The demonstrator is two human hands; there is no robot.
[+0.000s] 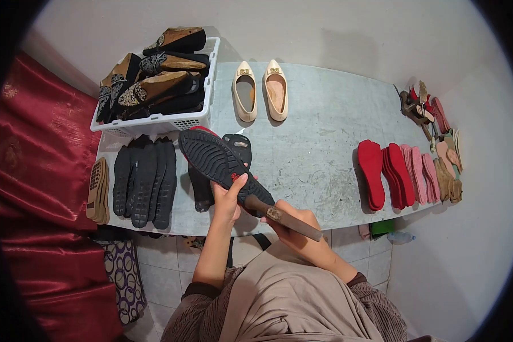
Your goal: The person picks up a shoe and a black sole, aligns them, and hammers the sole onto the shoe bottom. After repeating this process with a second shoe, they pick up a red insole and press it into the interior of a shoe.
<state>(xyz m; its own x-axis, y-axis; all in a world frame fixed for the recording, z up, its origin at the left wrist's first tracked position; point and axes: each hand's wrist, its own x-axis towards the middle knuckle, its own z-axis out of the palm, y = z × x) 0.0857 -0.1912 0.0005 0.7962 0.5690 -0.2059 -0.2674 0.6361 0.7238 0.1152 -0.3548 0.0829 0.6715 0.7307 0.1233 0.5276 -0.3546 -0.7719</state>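
While the left hand (228, 199) clamps its fingers round the black shoe (216, 159), sole up, just in front of the white basket (154, 122), the right hand (295, 223) clenches a wooden-handled tool (279, 216) against its heel.

Holds black shoe (216, 159) sole-up in left hand (228, 200), grips wooden-handled tool (310, 231) at its heel with right hand (300, 214), above near edge of table (325, 154); basket (171, 121) of shoes far left.

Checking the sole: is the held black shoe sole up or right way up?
Sole up: the black shoe in the left hand shows its ridged tread; the right hand holds a tool.
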